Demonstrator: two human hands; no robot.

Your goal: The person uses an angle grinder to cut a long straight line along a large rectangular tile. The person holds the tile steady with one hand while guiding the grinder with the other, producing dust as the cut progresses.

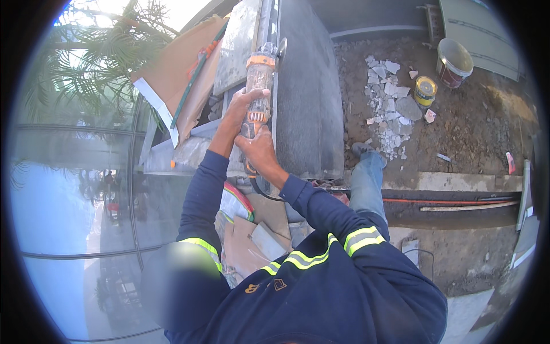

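Both my hands are closed around a dusty orange and grey angle grinder [260,77], which points away from me. My left hand [242,108] wraps the middle of its body, thumb over the top. Behind it, my right hand [262,152] grips the rear handle, from which a black cord [264,196] runs back toward me. The grinder's thin disc [282,47] stands on edge at the right of its head, by the long edge of a dark grey slab [306,97]. I cannot tell whether the disc touches the slab.
Cardboard [177,63] and a pale stone panel [238,49] lean at the far left, near a glass wall [80,189]. On the right, broken white tile pieces [389,109], a yellow can [425,90] and a bucket [454,62] rest on dirt. A trench holds an orange pipe [427,201].
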